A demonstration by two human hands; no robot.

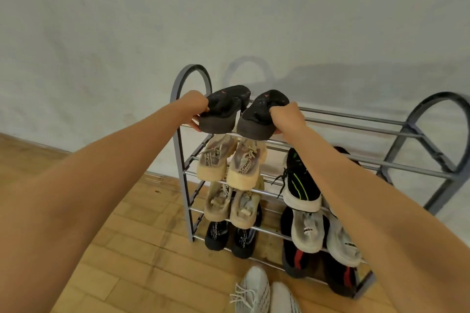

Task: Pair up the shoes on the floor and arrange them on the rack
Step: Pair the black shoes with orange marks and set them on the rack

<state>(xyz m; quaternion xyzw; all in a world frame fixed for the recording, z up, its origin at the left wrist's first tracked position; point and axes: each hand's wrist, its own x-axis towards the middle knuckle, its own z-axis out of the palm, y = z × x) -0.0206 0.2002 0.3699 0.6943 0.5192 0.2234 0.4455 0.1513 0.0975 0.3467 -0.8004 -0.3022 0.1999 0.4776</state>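
Two black thick-soled sandals sit side by side at the left end of the top tier of a grey metal shoe rack. My left hand grips the left sandal by its heel end. My right hand grips the right sandal the same way. Both soles rest on or just above the top bars. Below them are beige sneakers, a worn tan pair and a black pair.
The rack's right half holds a black sneaker with green stripes, grey-white slip-ons and black shoes with red marks. White knit sneakers are at the bottom edge on the wooden floor. A pale wall stands behind.
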